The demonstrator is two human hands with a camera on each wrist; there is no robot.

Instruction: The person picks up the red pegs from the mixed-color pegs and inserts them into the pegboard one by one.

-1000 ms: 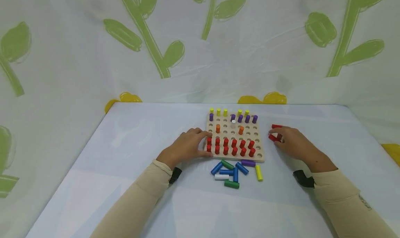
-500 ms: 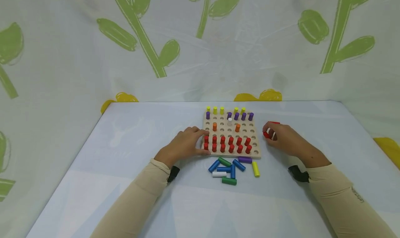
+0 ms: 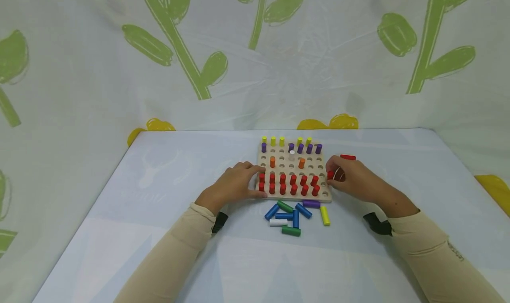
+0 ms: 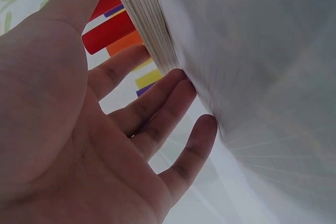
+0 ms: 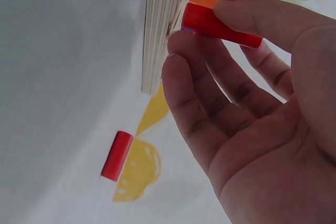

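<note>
A wooden pegboard [image 3: 287,172] lies on the table with pegs standing in it: two red rows in front, orange, white, purple and yellow ones behind. My left hand [image 3: 235,184] touches its left side, thumb by the near corner and fingers spread along the edge, as the left wrist view shows from close up [image 4: 115,129]. At the board's right edge my right hand [image 3: 354,179] pinches a red peg [image 5: 220,25] between thumb and fingertips. In the head view only the peg's end shows; the right wrist view has it close beside the board's layered edge [image 5: 160,30].
Loose blue, green, white, purple and yellow pegs [image 3: 291,231] lie before the board. One red peg [image 3: 348,157] lies on the table [image 3: 159,258] beyond my right hand. A white wall cloth [image 3: 318,73] with green leaves rises behind the table.
My right hand has lifted a red peg from the table and carried it left to the board's right edge. My left hand stays at the board; the head view has shifted slightly.
</note>
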